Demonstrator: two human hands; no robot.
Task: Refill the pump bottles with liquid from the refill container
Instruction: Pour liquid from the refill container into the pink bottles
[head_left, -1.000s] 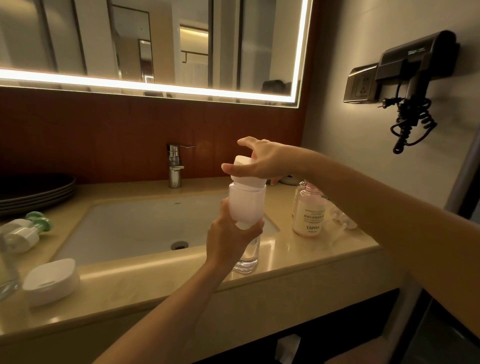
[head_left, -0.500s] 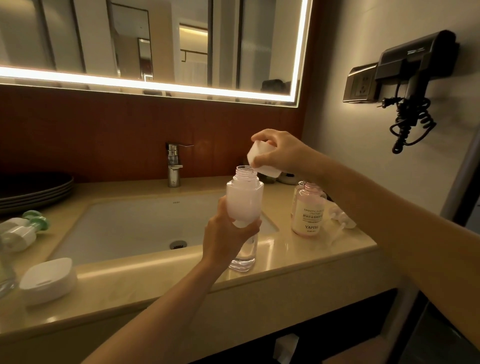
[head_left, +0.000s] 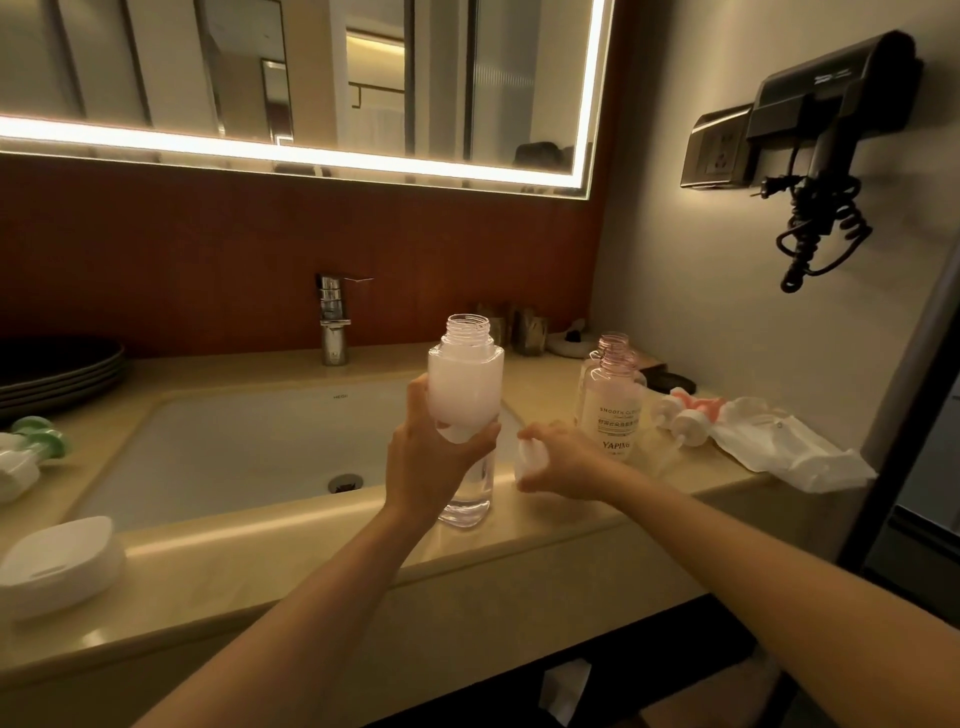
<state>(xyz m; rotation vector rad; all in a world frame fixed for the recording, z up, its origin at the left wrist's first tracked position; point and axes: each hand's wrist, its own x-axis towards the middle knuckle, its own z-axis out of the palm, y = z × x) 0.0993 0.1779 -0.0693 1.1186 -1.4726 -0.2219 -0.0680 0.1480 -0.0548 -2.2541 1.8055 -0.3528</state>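
Fingers (head_left: 480, 440) of our left hand (head_left: 423, 467) wrap the lower part of the container (head_left: 466, 379), thumb on its left side. We hold it upright above the near edge of the counter (head_left: 260, 566). Its threaded neck is open and it is full of milky white liquid. The forearm reaches in from the lower left.

Our right hand (head_left: 569, 457) is low, palm down, its fingers curled round a white cap (head_left: 530, 461) just right of the container. We cannot tell whether the cap touches the counter. That forearm comes in from the lower right.

A clear bottle (head_left: 470, 499) stands on the counter's near edge, partly hidden by our left hand. Just beyond our right hand stands a pink bottle (head_left: 613, 410), labelled and open at the neck. To its right lie pump heads (head_left: 685, 423) and a crumpled white bag (head_left: 779, 449).

Left of the hands is the sink (head_left: 234, 441), with a tap (head_left: 332, 322) at its far side. A white soap dish (head_left: 57, 564) sits at the near left, green-topped pumps (head_left: 36, 439) beyond it, and stacked dark plates (head_left: 57, 374) farther back. Above hangs a lit mirror (head_left: 311, 67); on the right wall are a socket (head_left: 717, 150) and a hair dryer (head_left: 831, 98).
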